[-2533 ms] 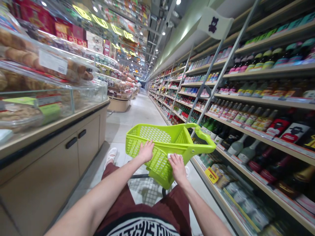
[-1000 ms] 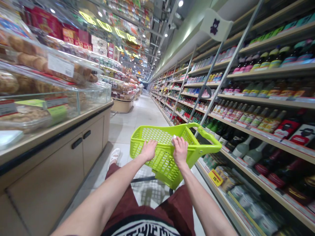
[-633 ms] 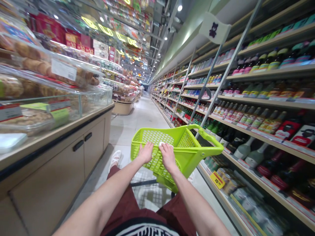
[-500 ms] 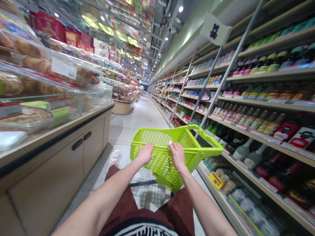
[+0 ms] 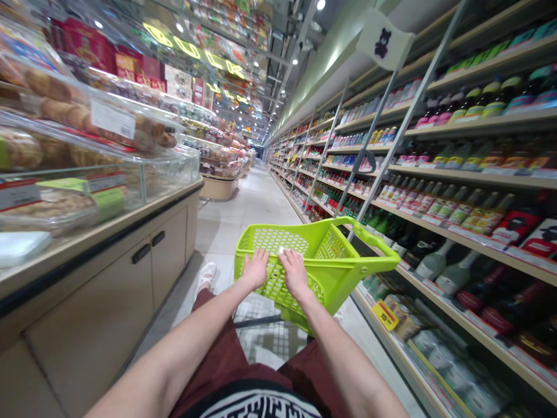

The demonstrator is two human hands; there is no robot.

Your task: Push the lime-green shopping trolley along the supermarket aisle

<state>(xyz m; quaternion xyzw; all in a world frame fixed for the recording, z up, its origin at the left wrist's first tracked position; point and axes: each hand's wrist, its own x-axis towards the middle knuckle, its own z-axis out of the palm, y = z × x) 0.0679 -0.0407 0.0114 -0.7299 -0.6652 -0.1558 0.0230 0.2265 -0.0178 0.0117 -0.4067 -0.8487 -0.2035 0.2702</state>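
Note:
A lime-green plastic shopping cart [image 5: 337, 284] with perforated sides stands sideways before me, its handle pointing right. My left hand [image 5: 255, 269] grips the near rim toward the cart's left end, fingers over the edge. Close beside it, my right hand [image 5: 293, 270] is closed over the same rim. A small white thing [image 5: 281, 250] shows at the right hand's fingertips; I cannot make out what it is. The inner far wall of the basket is visible, but its floor is mostly hidden by the near side.
On the right, long shelves [image 5: 470, 232] hold rows of bottles and cans, with a yellow price tag [image 5: 385, 315] low down. A pole with a bear flag [image 5: 385, 42] rises behind the cart. At left runs a wooden counter [image 5: 93, 302] with packaged baked goods. The tiled aisle [image 5: 250, 194] stretches ahead.
My right hand has slid left along the rim, nearer my left hand. The cart sits slightly farther right in view. Both hands are still on the rim.

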